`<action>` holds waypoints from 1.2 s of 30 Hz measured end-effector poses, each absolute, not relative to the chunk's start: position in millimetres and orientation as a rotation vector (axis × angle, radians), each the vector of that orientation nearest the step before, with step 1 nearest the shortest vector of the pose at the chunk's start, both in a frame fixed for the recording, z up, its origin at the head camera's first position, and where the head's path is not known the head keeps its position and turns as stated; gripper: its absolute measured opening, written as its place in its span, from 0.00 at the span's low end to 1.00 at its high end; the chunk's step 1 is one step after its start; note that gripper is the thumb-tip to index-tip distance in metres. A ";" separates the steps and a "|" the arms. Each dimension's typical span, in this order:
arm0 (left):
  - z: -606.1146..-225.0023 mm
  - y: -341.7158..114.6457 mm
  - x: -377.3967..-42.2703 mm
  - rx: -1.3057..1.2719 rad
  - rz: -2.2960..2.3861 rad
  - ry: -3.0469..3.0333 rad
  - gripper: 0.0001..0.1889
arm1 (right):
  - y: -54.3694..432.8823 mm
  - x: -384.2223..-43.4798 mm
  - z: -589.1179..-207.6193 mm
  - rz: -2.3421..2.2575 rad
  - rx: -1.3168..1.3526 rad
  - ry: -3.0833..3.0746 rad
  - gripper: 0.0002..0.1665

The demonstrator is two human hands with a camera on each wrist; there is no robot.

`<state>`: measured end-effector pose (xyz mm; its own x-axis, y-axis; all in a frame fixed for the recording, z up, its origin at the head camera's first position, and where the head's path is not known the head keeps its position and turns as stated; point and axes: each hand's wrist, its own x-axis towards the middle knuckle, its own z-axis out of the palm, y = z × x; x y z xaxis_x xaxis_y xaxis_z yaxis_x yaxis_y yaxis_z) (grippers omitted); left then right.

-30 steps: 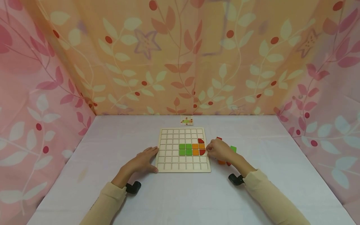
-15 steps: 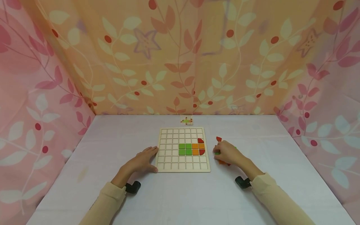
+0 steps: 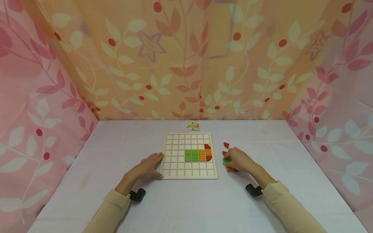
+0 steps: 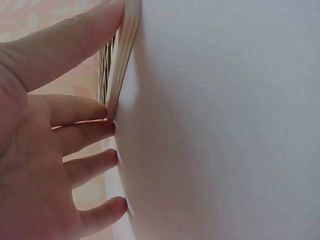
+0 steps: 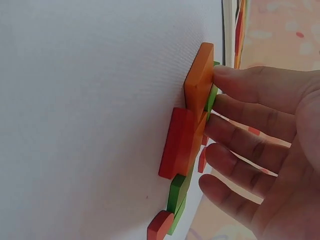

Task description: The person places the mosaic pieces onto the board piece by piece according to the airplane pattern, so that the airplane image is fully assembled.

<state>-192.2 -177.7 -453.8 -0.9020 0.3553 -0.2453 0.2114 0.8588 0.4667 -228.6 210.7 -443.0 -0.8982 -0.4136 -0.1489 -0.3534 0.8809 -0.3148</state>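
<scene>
A pale wooden grid board [image 3: 175,165] lies on the white table. Green squares [image 3: 191,155], orange squares [image 3: 202,152] and two red quarter-rounds [image 3: 209,158] fill cells in its right half. My left hand [image 3: 148,165] rests along the board's left edge, thumb at the near corner and fingers spread. To the right of the board, my right hand [image 3: 240,160] reaches over loose pieces, its fingers loosely bent. In the right wrist view its thumb and index finger come up to a green piece [image 5: 212,95] behind an orange block [image 5: 199,82]. A red block [image 5: 176,142] leans near that orange one.
A small pattern card [image 3: 192,125] lies behind the board. Loose red pieces [image 3: 226,145] sit beyond my right hand, with a green tile [image 3: 225,161] and an orange tile [image 3: 230,169] nearer. Floral curtains [image 3: 186,64] enclose the table at the back and both sides.
My right hand has moved right, from the board's right edge to the loose pieces, and more of the red and green ones show. My left hand has stayed in place.
</scene>
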 end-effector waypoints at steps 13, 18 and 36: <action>-454.3 -178.0 -192.7 0.422 0.642 2.709 0.50 | 207.7 -228.6 -446.6 -0.375 -0.553 2.854 0.12; -456.0 -178.5 -192.5 0.412 0.642 2.705 0.50 | 206.7 -228.9 -448.8 -0.390 -0.552 2.858 0.12; -457.3 -177.7 -194.0 0.395 0.623 2.701 0.50 | 197.4 -239.0 -438.0 -0.470 -0.611 2.901 0.12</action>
<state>-194.0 -177.7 -457.3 -0.9036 0.3391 -0.2619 0.1901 0.8650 0.4644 -239.0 197.4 -438.0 -0.9077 -0.4135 -0.0718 -0.3697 0.8687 -0.3296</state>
